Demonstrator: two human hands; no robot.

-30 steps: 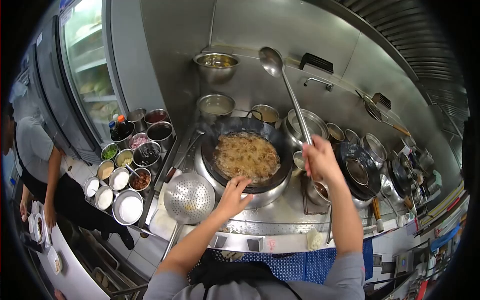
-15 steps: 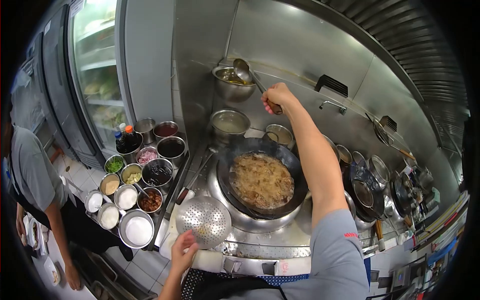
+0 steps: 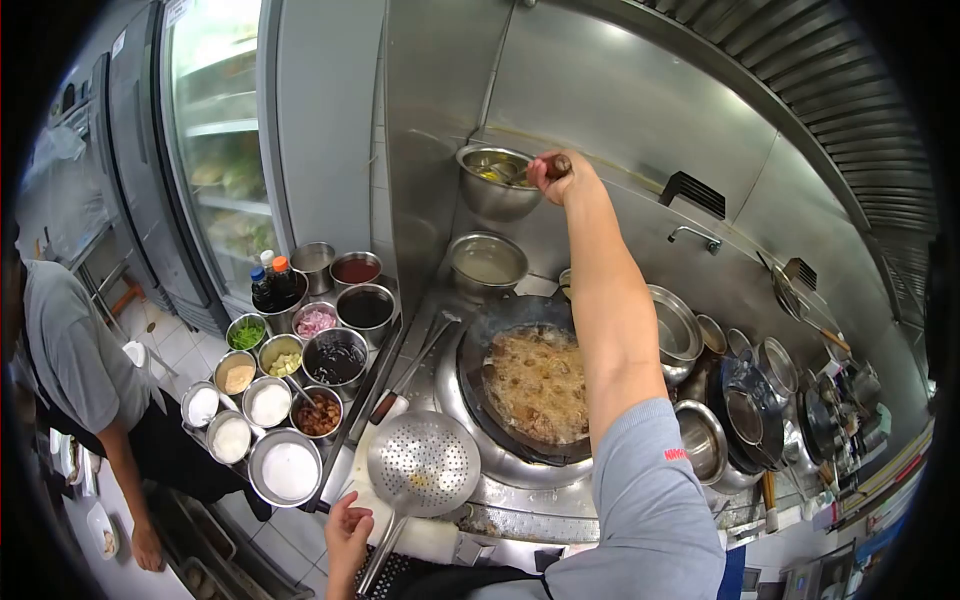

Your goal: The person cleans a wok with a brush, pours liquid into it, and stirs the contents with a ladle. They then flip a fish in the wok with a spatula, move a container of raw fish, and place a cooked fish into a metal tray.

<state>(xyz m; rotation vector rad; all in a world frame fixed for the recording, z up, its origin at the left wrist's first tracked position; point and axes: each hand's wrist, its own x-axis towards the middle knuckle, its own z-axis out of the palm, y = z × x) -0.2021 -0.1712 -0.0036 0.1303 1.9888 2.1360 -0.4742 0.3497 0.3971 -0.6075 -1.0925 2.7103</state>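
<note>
My right hand (image 3: 560, 180) is closed on the wooden-ended handle of a ladle, whose bowl is down in the metal bowl of oil (image 3: 500, 198) at the back. Below my outstretched arm, food bubbles in oil in the black wok (image 3: 480, 340), partly hidden by the arm. My left hand (image 3: 349, 520) has its fingers loosely curled and apart, with nothing in it. It is just left of the handle of a perforated strainer (image 3: 424, 464), which rests at the stove's front left.
Metal pots of sauces and seasonings (image 3: 285, 467) crowd the left side, beside dark bottles. A pot of cloudy liquid (image 3: 488, 265) stands behind the wok. More pans (image 3: 700, 440) line the right. A co-worker (image 3: 85, 350) stands at far left.
My right hand has moved the ladle from above the oil bowl's rim down into it. The view has shifted, and the strainer's handle now shows beside my left hand.
</note>
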